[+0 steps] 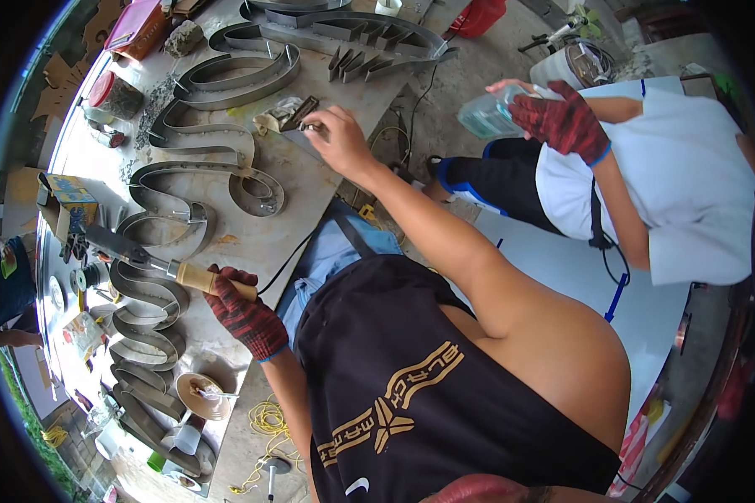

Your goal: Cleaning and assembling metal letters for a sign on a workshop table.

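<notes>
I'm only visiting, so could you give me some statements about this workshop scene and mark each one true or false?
1. The left hand holds a tool by its wooden handle. True.
2. The right hand wears a glove. False: the right hand is bare.
3. The co-worker in white wears a red and dark glove. True.
4. The bowl sits on the floor. False: the bowl is on the table.
5. Curved metal strips stand on the table. True.
</notes>
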Tool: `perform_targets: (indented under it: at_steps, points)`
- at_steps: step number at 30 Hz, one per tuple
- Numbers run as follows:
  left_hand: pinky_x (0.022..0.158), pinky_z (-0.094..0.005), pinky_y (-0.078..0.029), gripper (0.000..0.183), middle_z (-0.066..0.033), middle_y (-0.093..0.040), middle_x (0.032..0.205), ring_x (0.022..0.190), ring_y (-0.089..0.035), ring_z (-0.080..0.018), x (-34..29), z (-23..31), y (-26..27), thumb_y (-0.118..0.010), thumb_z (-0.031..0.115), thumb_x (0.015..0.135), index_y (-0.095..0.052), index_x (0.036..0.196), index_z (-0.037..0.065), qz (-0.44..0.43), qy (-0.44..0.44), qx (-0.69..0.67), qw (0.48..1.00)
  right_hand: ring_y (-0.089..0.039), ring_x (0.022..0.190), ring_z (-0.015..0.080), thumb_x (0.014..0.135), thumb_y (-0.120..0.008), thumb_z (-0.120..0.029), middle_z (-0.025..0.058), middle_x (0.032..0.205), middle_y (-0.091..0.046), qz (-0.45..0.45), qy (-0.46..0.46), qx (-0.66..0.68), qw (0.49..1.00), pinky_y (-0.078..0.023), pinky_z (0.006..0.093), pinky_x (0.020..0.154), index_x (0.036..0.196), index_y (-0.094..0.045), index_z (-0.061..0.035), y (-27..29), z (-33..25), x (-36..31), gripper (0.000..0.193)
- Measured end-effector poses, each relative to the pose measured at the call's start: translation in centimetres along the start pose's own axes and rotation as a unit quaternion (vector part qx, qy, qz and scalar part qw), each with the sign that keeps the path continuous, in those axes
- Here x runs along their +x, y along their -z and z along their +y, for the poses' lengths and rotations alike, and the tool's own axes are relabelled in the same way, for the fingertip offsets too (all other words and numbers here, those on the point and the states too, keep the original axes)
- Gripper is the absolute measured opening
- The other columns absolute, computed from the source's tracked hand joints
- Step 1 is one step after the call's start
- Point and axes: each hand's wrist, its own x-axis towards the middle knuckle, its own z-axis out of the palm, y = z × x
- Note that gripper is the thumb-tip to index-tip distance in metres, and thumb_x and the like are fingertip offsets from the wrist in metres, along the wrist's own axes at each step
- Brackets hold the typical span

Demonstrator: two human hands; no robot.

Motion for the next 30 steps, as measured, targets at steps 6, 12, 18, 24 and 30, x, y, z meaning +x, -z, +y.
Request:
perform_targets:
  at_steps: [6, 12, 18, 24, 30]
  points:
    - [0.071, -0.0291, -0.050, 0.036, -0.0037, -0.060, 0.093, 0.078, -0.056, -0.0126, -0.2, -0.5, 0.0, -0.059, 0.026, 0.101, -0.049, 0.126, 0.002, 0.007, 0.007, 0.014, 1.000, -0.063, 0.067, 0.0154, 0.096, -0.066, -0.028, 0.0085, 0.074, -0.067, 0.025, -0.136, 0.012, 0.990, -0.050, 0.0322, 0.061, 0.094, -0.069, -0.0013, 9.8, 1.3, -5.9, 0.026]
    - [0.071, -0.0299, -0.051, 0.037, -0.0033, -0.060, 0.093, 0.078, -0.057, -0.0135, -0.1, -0.5, -0.2, -0.057, 0.027, 0.102, -0.048, 0.128, 0.002, -0.004, 0.002, 0.012, 1.000, -0.061, 0.070, 0.0212, 0.087, -0.078, -0.024, 0.0108, 0.078, -0.064, 0.195, -0.172, -0.115, 0.959, -0.049, 0.0370, 0.068, 0.090, -0.062, -0.0001, 18.7, 2.5, -4.0, 0.029]
    - [0.069, -0.0299, -0.052, 0.036, -0.0049, -0.060, 0.094, 0.077, -0.057, -0.0140, -0.5, 0.0, 0.0, -0.054, 0.026, 0.103, -0.047, 0.129, 0.001, 0.013, -0.009, 0.014, 1.000, -0.060, 0.099, 0.0355, 0.079, -0.084, -0.026, 0.0172, 0.103, -0.064, 0.106, -0.057, -0.258, 0.959, -0.044, 0.0451, 0.089, 0.097, -0.062, -0.0006, 17.1, 0.7, -3.2, 0.038]
    - [0.063, -0.0281, -0.050, 0.041, -0.0052, -0.060, 0.090, 0.071, -0.059, -0.0150, -0.5, -0.2, 0.3, -0.054, 0.028, 0.102, -0.043, 0.129, 0.000, 0.031, -0.011, 0.032, 0.999, -0.066, 0.084, 0.0191, 0.080, -0.083, -0.040, 0.0060, 0.095, -0.069, -0.121, 0.115, -0.174, 0.971, -0.052, 0.0354, 0.079, 0.106, -0.068, -0.0066, 15.9, 1.4, 6.8, 0.045]
    - [0.062, -0.0283, -0.050, 0.038, -0.0051, -0.060, 0.089, 0.070, -0.059, -0.0150, -1.0, -0.2, 0.5, -0.053, 0.026, 0.102, -0.044, 0.128, -0.001, 0.045, -0.018, 0.024, 0.999, -0.065, 0.096, 0.0178, 0.079, -0.082, -0.046, 0.0063, 0.114, -0.070, -0.277, 0.018, -0.126, 0.952, -0.051, 0.0378, 0.086, 0.108, -0.071, -0.0083, 8.4, 2.0, 11.8, 0.049]
